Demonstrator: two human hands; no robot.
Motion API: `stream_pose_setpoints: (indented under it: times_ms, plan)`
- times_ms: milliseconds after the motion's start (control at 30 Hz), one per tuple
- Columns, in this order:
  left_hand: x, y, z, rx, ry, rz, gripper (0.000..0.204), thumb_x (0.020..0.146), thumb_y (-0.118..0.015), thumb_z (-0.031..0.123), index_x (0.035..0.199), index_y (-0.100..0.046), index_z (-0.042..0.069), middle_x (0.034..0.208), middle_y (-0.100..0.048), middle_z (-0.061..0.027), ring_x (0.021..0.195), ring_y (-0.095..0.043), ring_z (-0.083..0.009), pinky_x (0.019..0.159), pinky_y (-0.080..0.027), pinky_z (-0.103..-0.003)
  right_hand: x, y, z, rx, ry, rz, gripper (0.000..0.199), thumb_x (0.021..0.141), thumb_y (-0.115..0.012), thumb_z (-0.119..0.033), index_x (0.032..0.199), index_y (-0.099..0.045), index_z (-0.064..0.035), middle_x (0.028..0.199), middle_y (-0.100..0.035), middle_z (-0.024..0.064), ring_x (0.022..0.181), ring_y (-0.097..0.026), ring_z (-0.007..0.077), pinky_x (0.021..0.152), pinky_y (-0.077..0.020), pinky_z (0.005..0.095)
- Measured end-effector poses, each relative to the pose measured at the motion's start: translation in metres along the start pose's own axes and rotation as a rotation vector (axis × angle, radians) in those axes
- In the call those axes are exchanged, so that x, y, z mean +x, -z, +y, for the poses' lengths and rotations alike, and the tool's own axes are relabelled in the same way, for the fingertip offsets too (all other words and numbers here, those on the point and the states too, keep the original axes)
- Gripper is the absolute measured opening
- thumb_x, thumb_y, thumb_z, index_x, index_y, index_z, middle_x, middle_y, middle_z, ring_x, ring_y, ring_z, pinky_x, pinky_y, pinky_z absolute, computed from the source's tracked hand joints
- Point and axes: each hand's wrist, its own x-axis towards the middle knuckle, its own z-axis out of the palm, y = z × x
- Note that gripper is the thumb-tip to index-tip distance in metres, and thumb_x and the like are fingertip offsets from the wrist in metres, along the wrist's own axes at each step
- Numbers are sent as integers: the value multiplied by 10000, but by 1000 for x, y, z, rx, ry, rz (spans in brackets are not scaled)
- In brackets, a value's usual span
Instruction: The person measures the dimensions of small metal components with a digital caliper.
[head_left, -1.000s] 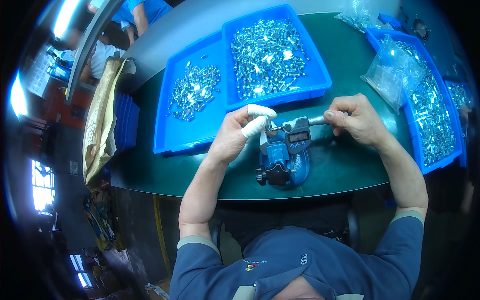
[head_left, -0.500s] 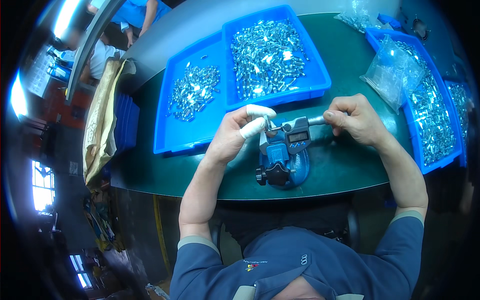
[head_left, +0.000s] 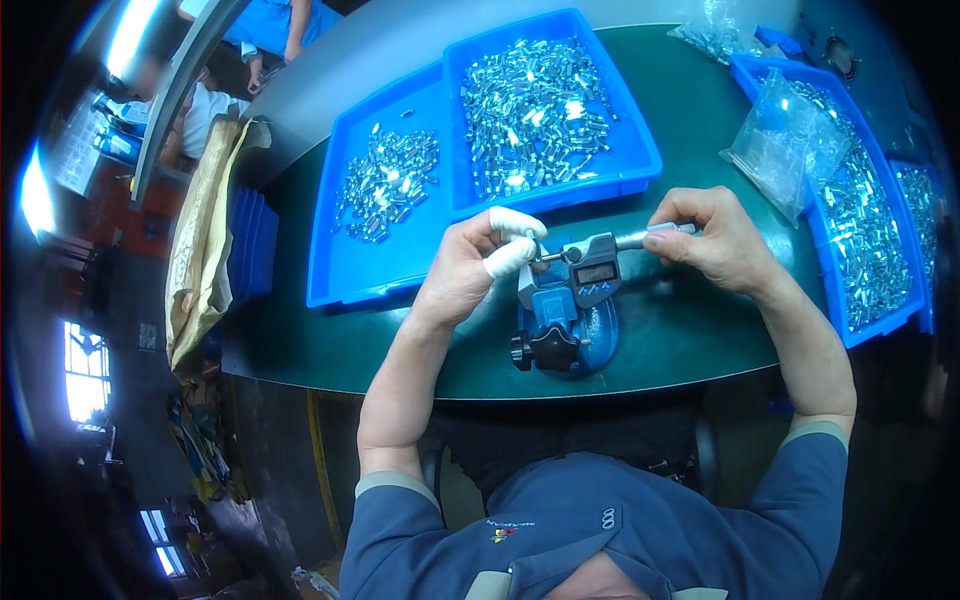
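A digital micrometer point(head_left: 597, 272) is clamped in a blue stand point(head_left: 590, 335) with a black knob. My left hand point(head_left: 477, 258), white tape or finger covers on its thumb and forefinger, pinches a small metal part point(head_left: 538, 245) at the micrometer's jaws. The part is mostly hidden by the fingertips. My right hand point(head_left: 712, 238) is closed on the micrometer's thimble end point(head_left: 668, 233), thumb below and fingers curled above. Behind my hands stand a blue tray point(head_left: 640, 172) full of shiny metal parts and another blue tray point(head_left: 330, 215) with a smaller heap.
On the right, a long blue tray point(head_left: 838, 290) holds many metal parts, with a clear plastic bag point(head_left: 785, 145) over its edge. Brown paper point(head_left: 205, 240) and stacked blue trays point(head_left: 253, 240) stand at the left. A co-worker's arm point(head_left: 298, 28) shows beyond the partition.
My right thumb and fingers have shifted along the thimble, showing more of its end. My left hand stays at the jaws, its fingertips slightly moved.
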Motion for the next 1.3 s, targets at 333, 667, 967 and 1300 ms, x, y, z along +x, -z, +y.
stream_pose_setpoints:
  times_ms: [333,667,967,1300]
  plan:
    - [-1,-2,3,2,26,1,198,897,-687,140,1064,-672,35,848,-691,-65,766,-695,-148,581,-555,-261,1,0,7,11,-42,-16,302,914,-639,-283,783,-672,-13,613,-619,29,564,-595,87,512,-410,229]
    - [0,-1,1,8,14,-21,220,925,-663,191,1076,-672,32,868,-688,-68,801,-686,-148,672,-548,-266,2,-1,7,43,-41,-9,362,930,-645,-354,785,-704,-29,591,-607,18,560,-552,74,516,-390,242]
    - [0,-1,3,7,14,-31,206,924,-650,154,1076,-669,17,896,-684,-79,813,-680,-164,696,-551,-282,3,0,7,27,-22,-22,298,916,-647,-277,779,-661,-13,631,-616,23,580,-605,88,519,-417,226]
    - [4,22,9,170,-193,213,211,925,-647,119,1095,-653,-7,918,-696,-111,874,-668,-179,822,-529,-325,1,-3,0,15,-8,21,249,840,-720,-246,799,-661,-7,667,-633,22,632,-565,75,574,-411,237]
